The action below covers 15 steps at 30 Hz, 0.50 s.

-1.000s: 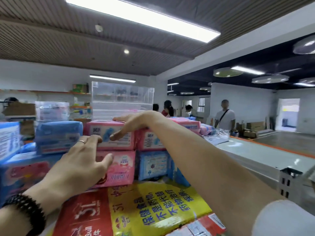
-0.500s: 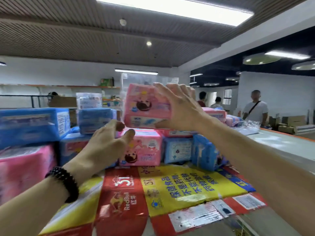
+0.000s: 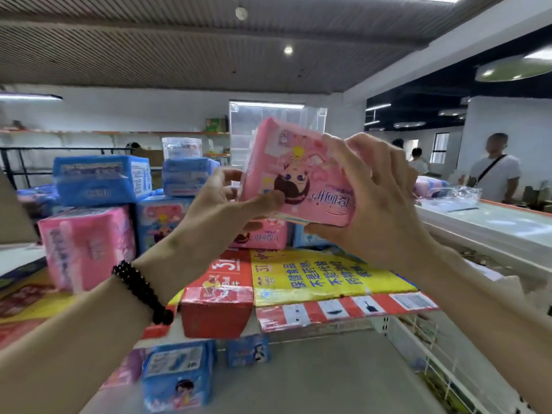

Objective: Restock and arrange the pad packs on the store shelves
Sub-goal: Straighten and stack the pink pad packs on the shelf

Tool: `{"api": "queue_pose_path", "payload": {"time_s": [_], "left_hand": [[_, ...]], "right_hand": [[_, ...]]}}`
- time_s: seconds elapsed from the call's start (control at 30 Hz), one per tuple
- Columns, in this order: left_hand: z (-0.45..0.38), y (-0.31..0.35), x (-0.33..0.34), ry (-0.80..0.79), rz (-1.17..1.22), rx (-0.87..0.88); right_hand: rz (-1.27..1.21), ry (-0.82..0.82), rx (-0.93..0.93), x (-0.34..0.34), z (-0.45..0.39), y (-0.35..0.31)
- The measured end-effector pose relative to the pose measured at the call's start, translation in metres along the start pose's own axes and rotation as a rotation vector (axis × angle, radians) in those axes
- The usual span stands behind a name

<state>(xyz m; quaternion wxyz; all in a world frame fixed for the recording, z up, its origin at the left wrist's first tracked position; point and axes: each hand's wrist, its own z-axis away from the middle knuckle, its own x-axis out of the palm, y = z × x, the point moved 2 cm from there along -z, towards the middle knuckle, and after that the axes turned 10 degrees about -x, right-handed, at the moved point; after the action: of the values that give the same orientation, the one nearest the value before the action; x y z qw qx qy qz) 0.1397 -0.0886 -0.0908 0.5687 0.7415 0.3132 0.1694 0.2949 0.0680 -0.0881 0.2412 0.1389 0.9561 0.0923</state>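
Note:
I hold a pink pad pack (image 3: 295,174) with a cartoon face up in front of me, above the shelf top. My right hand (image 3: 373,192) grips its right side and bottom edge. My left hand (image 3: 227,198) pinches its lower left corner, thumb on the front. Behind it another pink pack (image 3: 263,236) stands on the flattened cardboard (image 3: 313,279). Stacked blue packs (image 3: 101,177) and a large pink pack (image 3: 86,246) sit at the left. Down on the lower shelf stand two blue packs (image 3: 179,375).
A clear plastic box (image 3: 182,147) and clear drawers (image 3: 268,121) stand at the back. A white counter (image 3: 493,225) runs along the right, with people standing beyond it. A wire rail (image 3: 433,363) edges the lower shelf on the right.
My right hand lifted the pink pack off the stack and brought it toward me. My left hand came up and took hold of its left corner. The view tilted down.

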Motion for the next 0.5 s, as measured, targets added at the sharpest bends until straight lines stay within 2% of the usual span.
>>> {"api": "queue_pose_path", "payload": {"time_s": [0.1,0.17,0.33,0.4,0.5], "left_hand": [[0.004,0.002,-0.001,0.077,0.039,0.003],[0.004,0.005,-0.004,0.086,0.029,0.022],[0.006,0.024,0.0,0.097,-0.09,0.123],[0.006,0.029,0.006,0.065,-0.199,0.161],[0.004,0.032,0.012,0.013,-0.306,0.159]], "right_hand": [[-0.144,-0.107,0.021,-0.005,0.008,0.001],[-0.211,-0.123,0.007,-0.011,0.009,0.006],[-0.205,-0.184,-0.086,-0.029,-0.011,0.025],[-0.252,-0.287,-0.129,-0.033,-0.024,0.026],[-0.369,-0.527,-0.144,-0.028,-0.039,0.02]]}}
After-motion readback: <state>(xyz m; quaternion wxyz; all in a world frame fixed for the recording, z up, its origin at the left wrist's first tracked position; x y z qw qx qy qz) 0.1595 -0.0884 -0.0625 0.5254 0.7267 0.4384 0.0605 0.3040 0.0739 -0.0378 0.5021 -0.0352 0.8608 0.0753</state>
